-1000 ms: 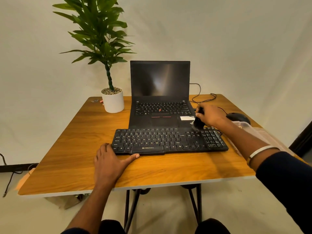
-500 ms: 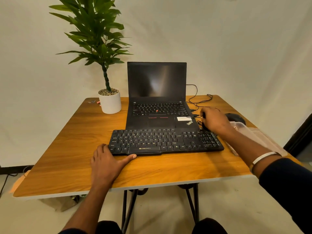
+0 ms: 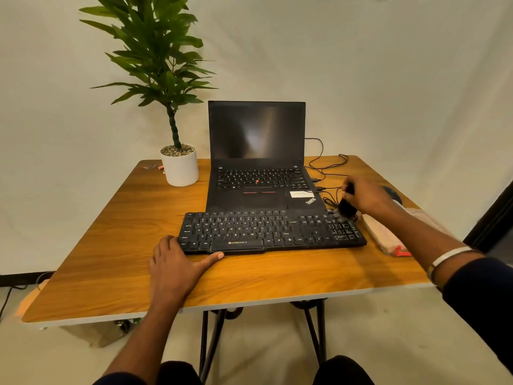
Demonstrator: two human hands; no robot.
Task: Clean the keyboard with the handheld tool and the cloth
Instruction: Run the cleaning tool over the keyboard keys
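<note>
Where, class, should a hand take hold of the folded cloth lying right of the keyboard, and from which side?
Grip the cloth at its near end, by the red tag, coming from above and the right. It lies flat on the table, and its far end sits under the right hand working the handheld tool, while the keyboard blocks its left edge.

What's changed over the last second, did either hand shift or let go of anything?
The right hand kept its grip on the black handheld tool, working at the keyboard's far right corner: it shifted slightly right off the back edge, then returned over the number pad. The left hand stayed flat on the table, touching the keyboard's front-left corner. Keyboard and cloth unmoved.
</note>
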